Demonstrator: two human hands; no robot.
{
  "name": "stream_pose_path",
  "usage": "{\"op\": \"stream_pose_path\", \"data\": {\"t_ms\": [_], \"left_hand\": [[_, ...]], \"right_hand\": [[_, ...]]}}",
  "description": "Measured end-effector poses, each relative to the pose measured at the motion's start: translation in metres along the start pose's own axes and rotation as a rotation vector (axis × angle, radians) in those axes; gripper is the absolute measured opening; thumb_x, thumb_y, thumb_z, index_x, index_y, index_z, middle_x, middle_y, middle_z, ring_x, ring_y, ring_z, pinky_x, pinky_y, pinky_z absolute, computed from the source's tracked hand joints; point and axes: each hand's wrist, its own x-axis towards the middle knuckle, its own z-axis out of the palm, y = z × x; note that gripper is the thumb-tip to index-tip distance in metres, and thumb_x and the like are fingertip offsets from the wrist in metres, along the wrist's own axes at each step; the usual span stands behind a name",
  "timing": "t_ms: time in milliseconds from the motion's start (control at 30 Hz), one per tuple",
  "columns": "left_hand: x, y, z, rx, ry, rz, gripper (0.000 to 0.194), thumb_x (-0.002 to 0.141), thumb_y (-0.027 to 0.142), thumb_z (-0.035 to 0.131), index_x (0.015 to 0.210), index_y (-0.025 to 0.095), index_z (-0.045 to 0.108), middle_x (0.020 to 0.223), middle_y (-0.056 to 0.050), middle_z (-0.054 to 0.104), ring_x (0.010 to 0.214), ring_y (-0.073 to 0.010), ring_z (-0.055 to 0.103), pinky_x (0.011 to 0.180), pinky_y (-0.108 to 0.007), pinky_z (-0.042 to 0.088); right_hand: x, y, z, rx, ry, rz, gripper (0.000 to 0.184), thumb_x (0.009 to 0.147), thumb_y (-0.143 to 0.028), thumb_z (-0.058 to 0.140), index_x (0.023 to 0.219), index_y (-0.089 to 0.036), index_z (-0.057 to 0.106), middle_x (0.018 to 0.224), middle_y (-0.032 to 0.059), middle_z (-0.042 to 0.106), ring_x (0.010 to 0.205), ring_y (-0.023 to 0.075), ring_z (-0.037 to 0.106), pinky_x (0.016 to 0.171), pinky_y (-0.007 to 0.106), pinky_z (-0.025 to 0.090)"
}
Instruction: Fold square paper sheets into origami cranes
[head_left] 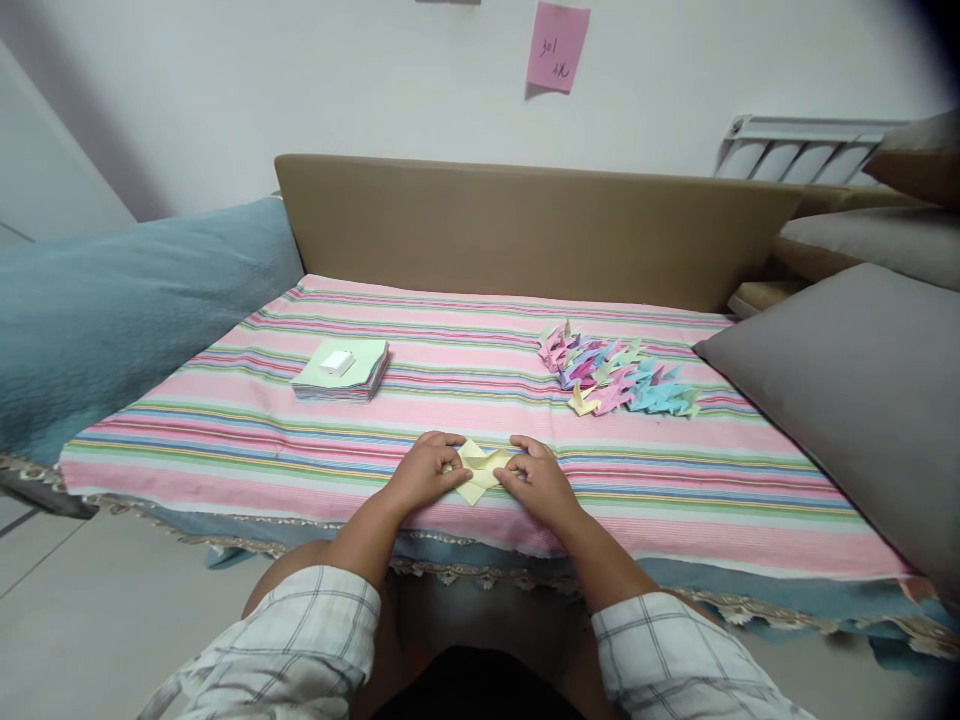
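A pale yellow sheet of origami paper (474, 488), partly folded with raised flaps, lies on the striped cloth in front of me. My left hand (431, 470) pinches its left side between thumb and fingers. On the opposite side my right hand (538, 482) grips the right edge, thumb toward the middle of the sheet. Beyond my right hand sits a cluster of folded paper cranes (615, 375) in pink, purple, blue, green and yellow. Farther off to the left is a stack of square coloured paper (371, 378) with a small white block (337, 362) on top.
The pink striped cloth (225, 400) covers a sofa seat with a brown backrest (525, 230). Grey cushions (847, 370) are piled at the right, and a blue-covered armrest (150, 290) bounds the left. A pink note (558, 48) is stuck to the wall.
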Motion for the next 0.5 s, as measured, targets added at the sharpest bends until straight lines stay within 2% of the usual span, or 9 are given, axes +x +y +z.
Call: {"op": "stream_pose_path", "data": {"t_ms": [233,500], "left_hand": [[0.001,0.000,0.003,0.033,0.030,0.007,0.016,0.071,0.031,0.067,0.062,0.019,0.062,0.111,-0.006,0.064,0.101,-0.0223,0.057,0.090,-0.040,0.042],[-0.004,0.006,0.012,0.055,0.111,0.009,0.024,0.065,0.041,0.072,0.075,0.020,0.065,0.117,-0.008,0.061,0.105,-0.0264,0.053,0.090,-0.043,0.042]], "right_hand": [[0.000,-0.003,0.002,-0.027,0.003,0.017,0.016,0.075,-0.033,0.062,0.066,-0.020,0.067,0.122,0.0104,0.052,0.115,0.0273,0.045,0.099,0.045,0.035],[-0.001,0.000,-0.003,0.004,-0.058,-0.005,0.013,0.074,-0.033,0.065,0.072,-0.021,0.068,0.126,0.0105,0.049,0.119,0.0280,0.043,0.099,0.046,0.034]]}}
